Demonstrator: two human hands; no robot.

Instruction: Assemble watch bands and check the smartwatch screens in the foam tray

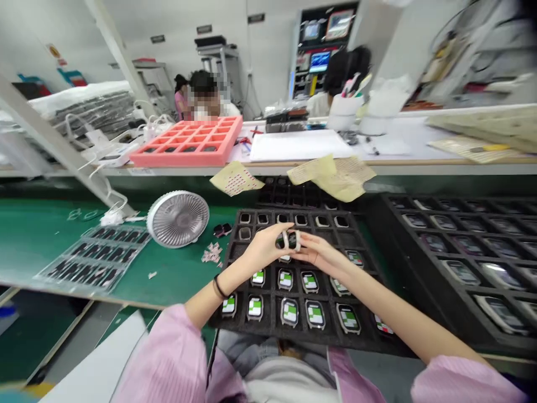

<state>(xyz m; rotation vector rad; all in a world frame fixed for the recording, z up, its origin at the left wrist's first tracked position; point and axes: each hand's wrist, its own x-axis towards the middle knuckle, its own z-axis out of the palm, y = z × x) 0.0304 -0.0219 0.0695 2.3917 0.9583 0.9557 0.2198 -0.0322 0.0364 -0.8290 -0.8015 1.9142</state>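
My left hand [264, 249] and my right hand [319, 254] meet above a black foam tray [235, 280], pinching a small dark watch body [291, 240] between their fingertips. White bands or fingers partly hide it, so its exact shape is unclear. Below my hands, the tray's square pockets hold several watch bodies, such as one [289, 312] with a green-and-white screen. Pockets at the far end look unfilled. A dark band circles my left wrist [218, 286]. Pink sleeves cover my forearms near the elbows.
A second black tray of watches [461, 263] stands to the right. On the green mat at left are a white fan [178, 218] and a clear tray of dark parts [94, 260]. Tan sheets [331, 176] lie behind; a pink foam tray [184, 143] sits on the shelf.
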